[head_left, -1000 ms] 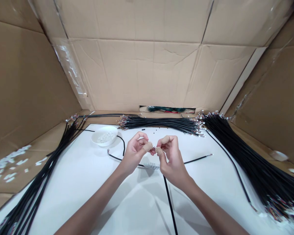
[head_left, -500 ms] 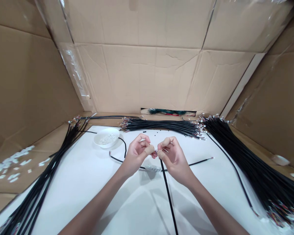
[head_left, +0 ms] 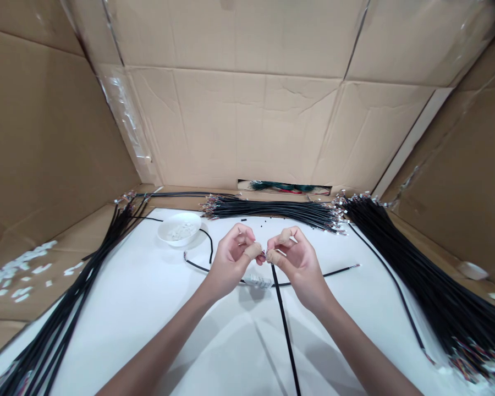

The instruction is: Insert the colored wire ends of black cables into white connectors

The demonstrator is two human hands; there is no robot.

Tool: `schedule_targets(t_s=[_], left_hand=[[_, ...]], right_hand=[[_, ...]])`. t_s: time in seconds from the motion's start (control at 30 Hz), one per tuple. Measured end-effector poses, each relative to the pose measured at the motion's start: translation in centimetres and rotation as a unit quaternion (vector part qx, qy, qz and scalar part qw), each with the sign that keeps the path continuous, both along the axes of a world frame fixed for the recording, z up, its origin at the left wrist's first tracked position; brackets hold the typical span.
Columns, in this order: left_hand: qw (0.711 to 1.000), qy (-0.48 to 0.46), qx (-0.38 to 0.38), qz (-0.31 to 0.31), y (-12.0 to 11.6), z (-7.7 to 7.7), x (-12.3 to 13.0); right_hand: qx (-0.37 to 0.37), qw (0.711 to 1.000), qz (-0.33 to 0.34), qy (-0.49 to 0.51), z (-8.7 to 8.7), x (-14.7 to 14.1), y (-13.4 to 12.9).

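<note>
Over white sheet [head_left: 367, 335] at centre, L hand [head_left: 230, 263] and R hand [head_left: 296, 265] pinch narrow, tan-taped fingers [head_left: 252, 251] meeting on a tiny wire end [head_left: 264, 255], detail too small to tell. Its black cable [head_left: 286, 324] runs from the pinch straight down-frame toward the person, long axis roughly front-to-back, R hand nearer than L. Second black cable [head_left: 334, 273] lies crosswise under the hands, w/ small white comb-like piece [head_left: 258, 282] just below them, white bowl [head_left: 161, 234] of white bits [head_left: 178, 232] off to L, long cable bundle [head_left: 272, 208] ahead.

Readable text: none | labels: none | numbers: none
</note>
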State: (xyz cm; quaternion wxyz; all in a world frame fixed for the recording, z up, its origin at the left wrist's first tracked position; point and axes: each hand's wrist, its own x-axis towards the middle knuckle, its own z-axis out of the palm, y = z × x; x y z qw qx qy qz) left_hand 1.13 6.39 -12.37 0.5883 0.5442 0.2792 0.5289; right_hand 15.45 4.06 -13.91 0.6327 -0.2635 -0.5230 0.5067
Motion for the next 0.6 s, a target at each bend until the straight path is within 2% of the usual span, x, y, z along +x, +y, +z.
schedule_targets(t_s=[0.3,0.47,0.6], left_hand=[[0.998,-0.029,-0.048,-0.016,0.0,-0.5,-0.1],[0.998,-0.029,-0.06,-0.016,0.0,-0.5,0.0],[0.998,-0.018,-0.065,-0.012,-0.1,-0.3,0.0]], right_hand=[[0.003,1.0,0.018,-0.016,0.3,0.1,-0.3],[0.03,0.998,-0.026,-0.045,-0.1,-0.1,-0.5],[0.062,0.99,-0.097,-0.078,-0.7,-0.3,-0.6]])
